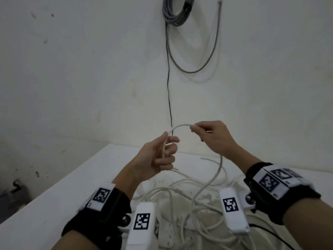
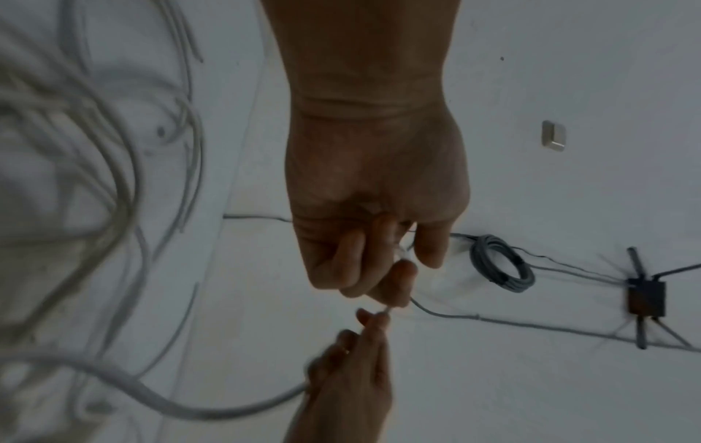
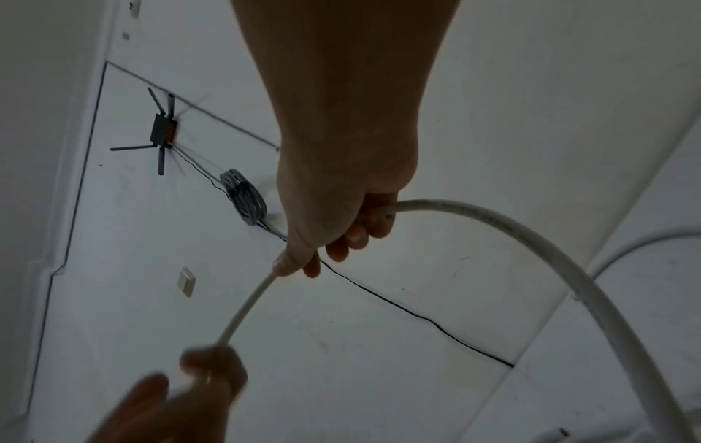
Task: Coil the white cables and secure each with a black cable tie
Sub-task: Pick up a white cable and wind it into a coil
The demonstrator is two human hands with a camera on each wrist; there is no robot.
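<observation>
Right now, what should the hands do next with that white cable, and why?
Probably bring the right hand over to the left hand to close the first loop: the white cable only arches between them, and the rest lies loose on the table.

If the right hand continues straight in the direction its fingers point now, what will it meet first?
Probably the left hand. The right hand points leftward along the white cable arching between them, with nothing else in that gap. Depth is uncertain; it could pass just beyond.
</observation>
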